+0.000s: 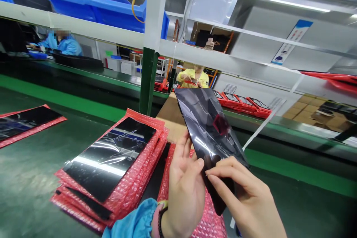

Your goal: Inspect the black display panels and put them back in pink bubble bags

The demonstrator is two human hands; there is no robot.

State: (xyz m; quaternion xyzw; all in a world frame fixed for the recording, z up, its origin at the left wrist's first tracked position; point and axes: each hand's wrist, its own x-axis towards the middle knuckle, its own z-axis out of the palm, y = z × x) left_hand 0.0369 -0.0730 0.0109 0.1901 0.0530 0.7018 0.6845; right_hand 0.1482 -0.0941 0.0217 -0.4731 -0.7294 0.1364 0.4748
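Note:
My left hand [184, 182] grips a glossy black screen panel [208, 126] by its lower left edge, thumb on the front. The panel is raised and tilted, its surface reflecting light and a red patch. My right hand [245, 197] is closed in a pinch, thumb and forefinger tips at the panel's lower left face; whatever lies between them is too small to make out. Below my hands lies a red bubble-wrap sleeve [210, 217]. To the left, another black screen panel [111, 156] rests on a stack of red bubble-wrap sleeves [145, 163].
A further panel on red wrap [28, 119] lies at the far left of the green bench [83, 108]. A white and green post [152, 44] rises ahead. Blue bins [111, 3] sit on the shelf above. Two people work beyond, near more red-wrapped panels [242, 102].

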